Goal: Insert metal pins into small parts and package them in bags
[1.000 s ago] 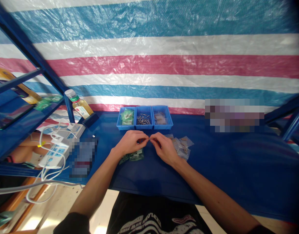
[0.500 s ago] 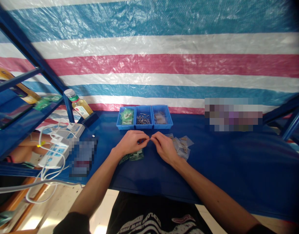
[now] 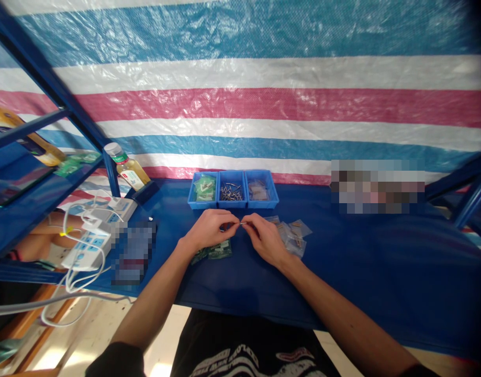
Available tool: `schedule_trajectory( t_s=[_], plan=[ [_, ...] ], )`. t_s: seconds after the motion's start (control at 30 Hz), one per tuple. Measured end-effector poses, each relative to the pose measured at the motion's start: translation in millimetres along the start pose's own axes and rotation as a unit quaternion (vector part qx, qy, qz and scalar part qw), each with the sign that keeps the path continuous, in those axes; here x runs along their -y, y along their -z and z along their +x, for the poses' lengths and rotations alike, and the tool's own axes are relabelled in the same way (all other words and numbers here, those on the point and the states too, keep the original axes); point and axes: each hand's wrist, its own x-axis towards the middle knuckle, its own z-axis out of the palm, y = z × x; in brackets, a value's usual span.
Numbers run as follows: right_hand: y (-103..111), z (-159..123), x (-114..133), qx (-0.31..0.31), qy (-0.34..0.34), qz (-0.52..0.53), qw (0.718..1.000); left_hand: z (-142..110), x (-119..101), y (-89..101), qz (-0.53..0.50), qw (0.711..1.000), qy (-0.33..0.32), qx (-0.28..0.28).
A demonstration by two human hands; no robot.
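My right hand (image 3: pixel 264 235) is closed in a pinch on a small, thin metal pin (image 3: pixel 243 224). Fingertip to fingertip with it, my left hand (image 3: pixel 212 229) pinches too, at the pin's other end; the pin's exact kind is too small to tell. Green packets (image 3: pixel 220 250) lie partly hidden under my left hand. Beside my right wrist are clear small bags (image 3: pixel 295 235) with thin brass-coloured pieces inside. Behind my hands, three blue bins stand in a row: a left bin (image 3: pixel 202 205) with green packets, a middle bin (image 3: pixel 232 203) of loose metal pins, and a right bin (image 3: pixel 263 203) with clear bags.
On the left are white power strips (image 3: pixel 87 251) with tangled cables, a blurred-out flat object (image 3: pixel 133 254) and a bottle (image 3: pixel 129 170). A blue metal frame (image 3: pixel 87 125) rises there, with a person's arm behind it. Another blurred-out object (image 3: pixel 377 187) sits at the back right.
My fingertips have drawn slightly apart, and the thin pin between them now shows more. The bins and bags have stayed in place.
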Motion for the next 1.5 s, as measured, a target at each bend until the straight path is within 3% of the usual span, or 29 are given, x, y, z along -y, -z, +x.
schedule_trajectory(
  t_s=[1.3,1.5],
  plan=[
    [7.0,2.3,-1.3,-0.003,-0.031,-0.014,0.999,-0.6,2.0,1.7,0.005,1.000,0.002,-0.006],
    [4.4,0.6,0.0,-0.002,-0.005,-0.015,1.000,-0.9,2.6,1.1,0.004,1.000,0.004,-0.010]
  ],
)
